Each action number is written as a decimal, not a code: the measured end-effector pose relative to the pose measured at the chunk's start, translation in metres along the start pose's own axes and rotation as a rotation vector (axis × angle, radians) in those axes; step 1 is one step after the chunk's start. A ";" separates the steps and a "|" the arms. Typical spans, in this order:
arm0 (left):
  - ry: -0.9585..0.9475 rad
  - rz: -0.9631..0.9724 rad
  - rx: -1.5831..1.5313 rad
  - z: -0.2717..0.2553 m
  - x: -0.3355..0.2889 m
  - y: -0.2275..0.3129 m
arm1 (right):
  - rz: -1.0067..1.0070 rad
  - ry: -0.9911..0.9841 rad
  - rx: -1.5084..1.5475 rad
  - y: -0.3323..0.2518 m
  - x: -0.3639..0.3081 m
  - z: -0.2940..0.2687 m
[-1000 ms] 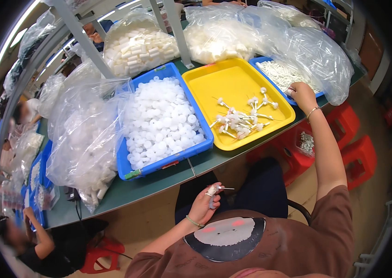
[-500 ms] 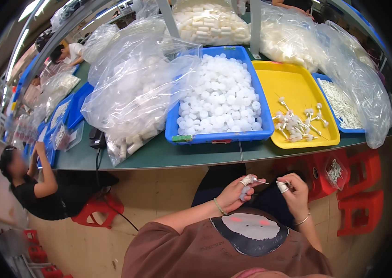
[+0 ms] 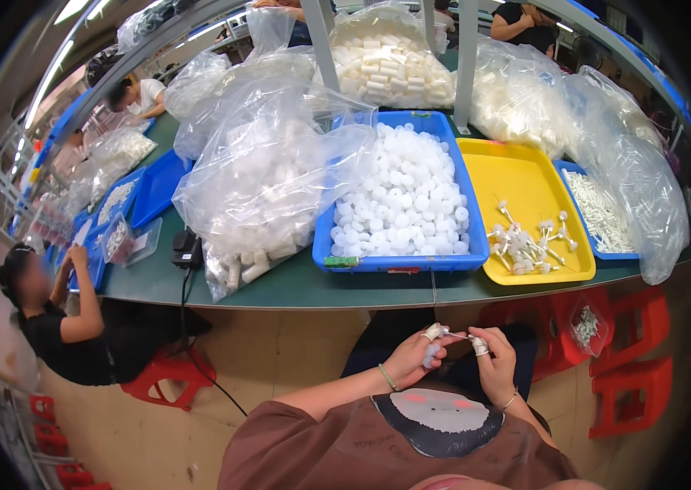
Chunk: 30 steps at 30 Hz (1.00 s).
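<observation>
Green tabletop (image 3: 329,292) bears a yellow tray (image 3: 517,175) of seemingly finished pieces (image 3: 532,250) (many white discs (image 3: 403,200) remain), while over the lap (image 3: 382,336) left hand (image 3: 412,357) and right hand (image 3: 495,361) together pinch one apparently unfinished pin (image 3: 455,334).

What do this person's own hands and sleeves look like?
The brown sleeves are short. The left hand wears whitish wrapping around a digit and a pale green bracelet; the right hand has similar wrapping and a thin bangle. Both are ungloved.
</observation>
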<state>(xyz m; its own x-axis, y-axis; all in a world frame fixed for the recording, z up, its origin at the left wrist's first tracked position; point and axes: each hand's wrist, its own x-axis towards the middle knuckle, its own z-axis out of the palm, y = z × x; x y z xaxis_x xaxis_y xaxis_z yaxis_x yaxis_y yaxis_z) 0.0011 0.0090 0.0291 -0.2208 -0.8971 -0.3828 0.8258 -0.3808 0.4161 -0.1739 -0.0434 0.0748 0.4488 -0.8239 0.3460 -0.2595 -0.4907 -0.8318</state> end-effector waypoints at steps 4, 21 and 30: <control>0.009 -0.013 0.041 -0.010 0.001 -0.004 | 0.016 -0.060 -0.045 0.001 -0.003 0.001; 0.053 0.064 0.164 -0.007 0.005 -0.006 | -0.091 0.013 -0.174 0.005 -0.004 0.001; 0.046 0.059 0.144 -0.017 0.007 -0.007 | -0.145 -0.020 -0.213 0.006 -0.003 0.005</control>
<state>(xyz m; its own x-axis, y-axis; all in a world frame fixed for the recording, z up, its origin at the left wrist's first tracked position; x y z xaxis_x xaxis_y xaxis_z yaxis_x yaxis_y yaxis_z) 0.0020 0.0089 0.0094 -0.1473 -0.9091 -0.3896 0.7529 -0.3586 0.5519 -0.1723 -0.0426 0.0667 0.5105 -0.7358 0.4449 -0.3648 -0.6539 -0.6628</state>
